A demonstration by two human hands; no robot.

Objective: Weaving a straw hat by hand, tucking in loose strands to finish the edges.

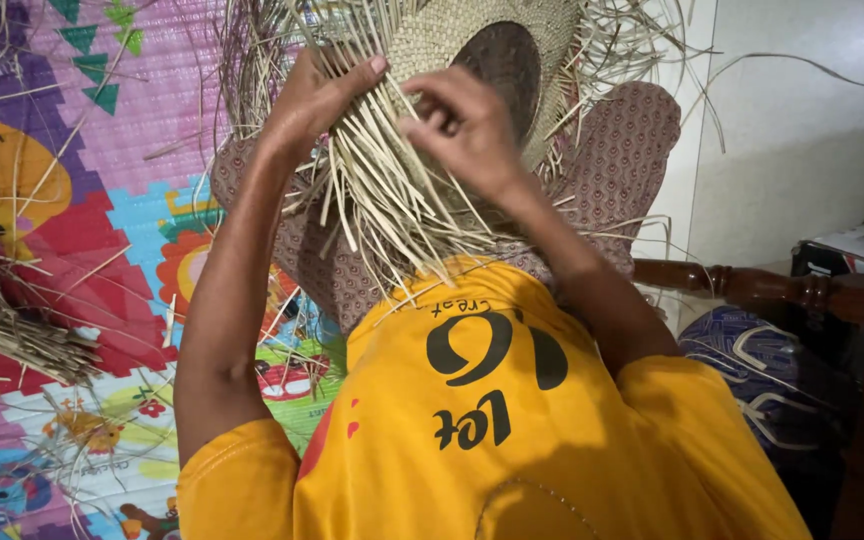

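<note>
A half-woven straw hat (pixel 452 40) rests on my knees, its dark round crown opening (pixel 502 65) facing up and loose pale straw strips (pixel 392 190) hanging from its edge toward my yellow shirt. My left hand (pixel 312 100) grips a bundle of these strips at the hat's left side, thumb on top. Just right of it, my right hand (pixel 457 125) pinches individual strips between its fingers. Both forearms reach forward from my body.
A colourful foam play mat (pixel 102 200) covers the floor at left, with a pile of straw strips (pixel 2 320) on it. A dark wooden furniture rail (pixel 752 285) and a patterned blue cushion (pixel 762 370) lie to the right, next to a pale wall.
</note>
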